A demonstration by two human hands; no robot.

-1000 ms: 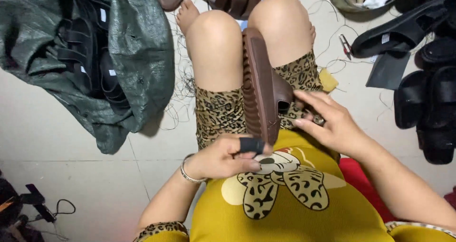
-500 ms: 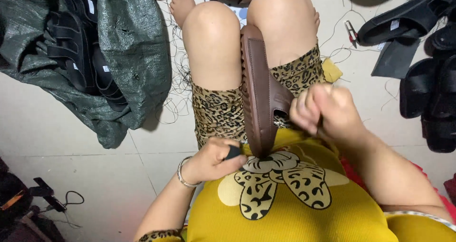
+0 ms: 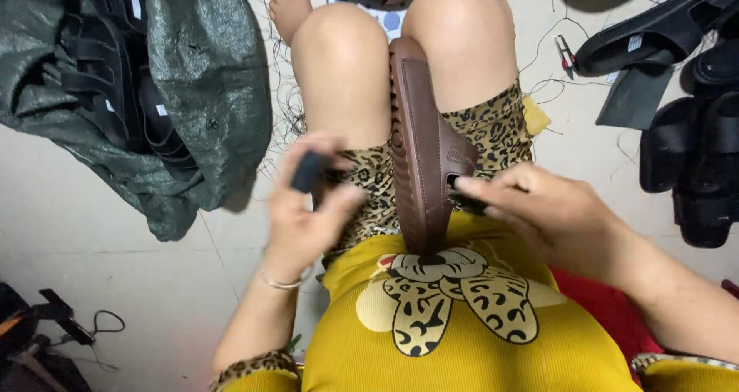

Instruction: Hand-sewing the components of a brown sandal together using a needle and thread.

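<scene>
One brown sandal between knees; right hand pinching strap; left hand pinching black piece.

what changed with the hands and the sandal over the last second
The left hand lifted away from the heel end of the sandal, up and to the left, carrying a small black piece. The right hand opened from a fist and now rests at the strap. The sandal stayed on edge between the knees.

pale tiled floor with green sack, black sandals, loose threads
</scene>
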